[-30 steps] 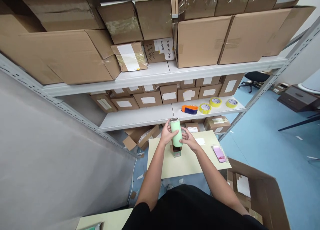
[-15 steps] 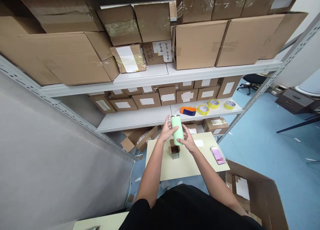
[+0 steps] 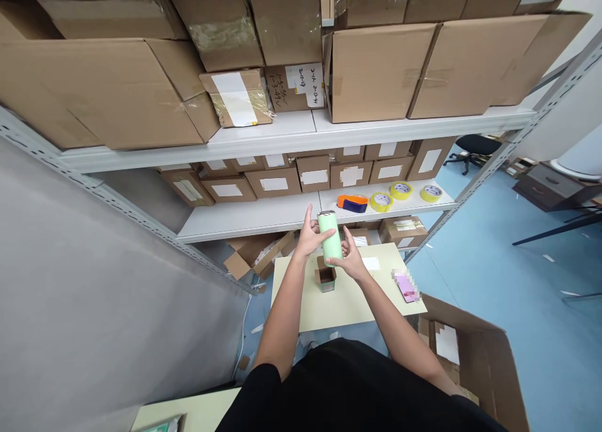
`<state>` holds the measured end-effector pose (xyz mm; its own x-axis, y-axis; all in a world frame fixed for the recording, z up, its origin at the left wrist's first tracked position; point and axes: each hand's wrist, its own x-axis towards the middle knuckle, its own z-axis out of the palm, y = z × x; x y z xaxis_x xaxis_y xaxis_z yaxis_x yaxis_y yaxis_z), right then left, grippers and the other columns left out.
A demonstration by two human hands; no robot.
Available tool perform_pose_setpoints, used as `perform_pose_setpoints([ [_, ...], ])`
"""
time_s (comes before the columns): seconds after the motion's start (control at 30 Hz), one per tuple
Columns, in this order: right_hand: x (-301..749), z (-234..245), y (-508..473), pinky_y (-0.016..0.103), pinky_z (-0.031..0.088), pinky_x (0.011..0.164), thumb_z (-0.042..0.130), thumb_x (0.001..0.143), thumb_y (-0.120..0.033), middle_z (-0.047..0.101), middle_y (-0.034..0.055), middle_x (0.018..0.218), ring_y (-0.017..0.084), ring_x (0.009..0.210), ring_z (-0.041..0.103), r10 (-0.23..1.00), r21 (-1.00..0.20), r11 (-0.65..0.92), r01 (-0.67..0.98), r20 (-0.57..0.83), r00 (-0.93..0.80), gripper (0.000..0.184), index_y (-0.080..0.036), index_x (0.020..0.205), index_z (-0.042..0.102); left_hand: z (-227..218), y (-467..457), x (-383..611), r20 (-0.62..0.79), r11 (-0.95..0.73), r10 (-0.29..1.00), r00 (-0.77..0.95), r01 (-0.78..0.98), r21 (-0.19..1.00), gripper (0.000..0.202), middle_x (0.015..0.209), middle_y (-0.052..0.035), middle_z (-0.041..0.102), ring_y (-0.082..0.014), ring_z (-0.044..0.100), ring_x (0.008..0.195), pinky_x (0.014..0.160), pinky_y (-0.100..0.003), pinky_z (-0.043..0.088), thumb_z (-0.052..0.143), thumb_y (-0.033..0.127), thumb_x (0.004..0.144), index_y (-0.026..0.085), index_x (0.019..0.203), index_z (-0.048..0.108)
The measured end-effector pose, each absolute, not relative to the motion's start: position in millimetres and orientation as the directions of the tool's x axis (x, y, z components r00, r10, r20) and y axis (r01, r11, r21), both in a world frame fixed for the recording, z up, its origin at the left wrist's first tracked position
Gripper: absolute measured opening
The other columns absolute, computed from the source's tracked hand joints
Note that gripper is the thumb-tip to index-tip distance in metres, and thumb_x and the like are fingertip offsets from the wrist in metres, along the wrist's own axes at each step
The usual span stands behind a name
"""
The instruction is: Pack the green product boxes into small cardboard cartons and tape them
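Note:
A light green tumbler (image 3: 331, 242) with a metal rim is held upright, slightly tilted, above the table. My left hand (image 3: 310, 236) grips its upper left side, thumb across the front. Around its lower right side is my right hand (image 3: 350, 258), the thumb near the base and the other fingers partly hidden behind. Just below the tumbler, a small open box (image 3: 327, 285) stands on the pale yellow table (image 3: 348, 310), its flaps up and its inside dark.
Ahead rises a metal shelf (image 3: 244, 222) stacked with cardboard boxes (image 3: 383, 74). It carries an orange and blue tape dispenser (image 3: 352, 204) and yellow tape rolls (image 3: 381, 201). A pink item (image 3: 407, 288) lies on the table's right. A large open carton (image 3: 489, 363) stands at right.
The view has shifted a little, so everything sits slightly higher and further left. Both hands still hold the tumbler, in nearly the same grip.

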<state>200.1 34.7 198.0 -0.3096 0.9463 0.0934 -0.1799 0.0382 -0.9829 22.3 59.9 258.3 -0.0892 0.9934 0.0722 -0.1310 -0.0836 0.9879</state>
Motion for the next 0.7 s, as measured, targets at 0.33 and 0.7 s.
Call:
perform_pose_setpoints([
  [0.33, 197.3, 190.2, 32.6, 0.040, 0.060, 0.087, 0.094, 0.063, -0.036, 0.066, 0.0012, 0.106, 0.021, 0.089, 0.067, 0.965, -0.991, 0.044, -0.129, 0.076, -0.251, 0.133, -0.036, 0.170, 0.015, 251.6, 60.0, 20.8, 0.044, -0.051, 0.998, -0.048, -0.153, 0.987, 0.134, 0.133, -0.0111, 0.067, -0.0256, 0.067, 0.122, 0.107, -0.043, 0.053, 0.096, 0.033, 0.071, 0.036, 0.171, 0.008],
  [0.7, 199.1, 197.8, 24.2, 0.046, 0.057, 0.099, 0.092, 0.067, -0.033, 0.069, 0.0069, 0.124, 0.027, 0.113, 0.070, 0.933, -0.988, 0.003, -0.157, 0.060, -0.354, 0.133, -0.035, 0.170, 0.008, 253.9, 61.2, 17.2, -0.024, 0.006, 0.995, -0.100, -0.181, 0.983, 0.134, 0.123, -0.0114, 0.072, -0.0249, 0.071, 0.110, 0.103, -0.043, 0.055, 0.097, 0.033, 0.070, 0.029, 0.172, 0.010],
])
